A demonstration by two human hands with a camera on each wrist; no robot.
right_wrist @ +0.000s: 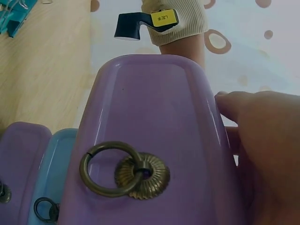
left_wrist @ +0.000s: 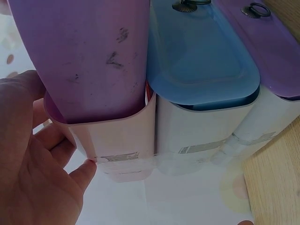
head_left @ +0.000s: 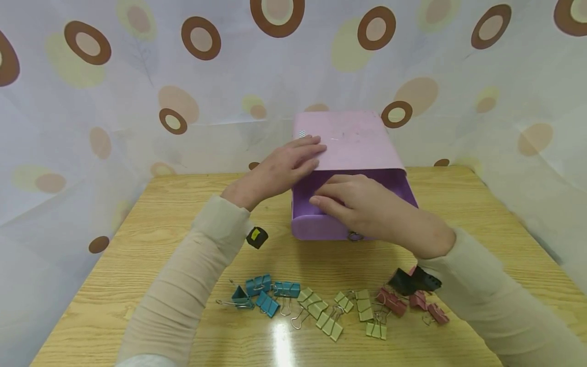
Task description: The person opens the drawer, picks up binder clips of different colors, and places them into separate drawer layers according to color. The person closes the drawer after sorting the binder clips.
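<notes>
A pink drawer cabinet (head_left: 348,142) stands at the back of the table with its top purple drawer (head_left: 316,226) pulled out. My left hand (head_left: 290,164) rests on the cabinet's upper left edge, fingers stretched over the top; in the left wrist view it lies along the casing. Bent at the fingers, my right hand (head_left: 362,204) reaches over the drawer front, thumb and forefinger close together inside. The right wrist view has the drawer's brass ring pull (right_wrist: 110,168) beside that hand. The drawer walls hide its fingertips, and I cannot tell whether they hold anything.
Below the top drawer sit a blue drawer (left_wrist: 206,51) and another purple drawer (left_wrist: 267,42), both pushed in. Across the table's front lie several blue binder clips (head_left: 267,304), yellow binder clips (head_left: 313,303) and red binder clips (head_left: 392,302). A patterned curtain (head_left: 257,76) hangs behind.
</notes>
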